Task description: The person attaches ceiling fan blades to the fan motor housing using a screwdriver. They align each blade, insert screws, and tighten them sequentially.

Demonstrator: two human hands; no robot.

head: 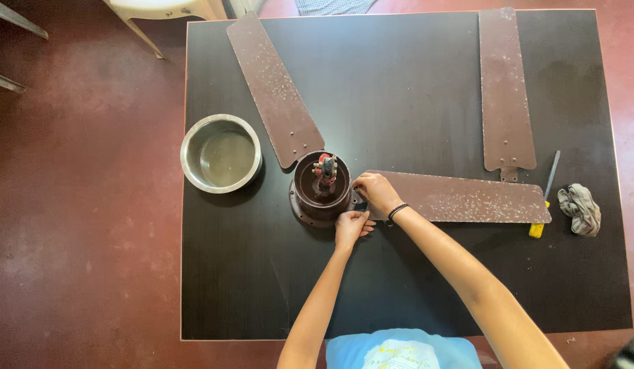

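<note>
A brown ceiling fan motor hub [321,190] sits in the middle of the dark table [412,287], with red wiring at its top. A brown fan blade [460,198] lies to its right, its inner end against the hub. My right hand [375,193] rests on that inner end, fingers pinched at the joint. My left hand [351,226] touches the hub's lower right rim, fingers curled. What the fingers hold is hidden. A second blade [274,89] lies at upper left with its end by the hub. A third blade [505,91] lies apart at upper right.
A steel pot [220,153] stands at the table's left edge. A screwdriver with a yellow handle [543,198] and a grey rag [580,209] lie at the right. A chair leg [143,35] shows beyond the far left corner, on a red floor.
</note>
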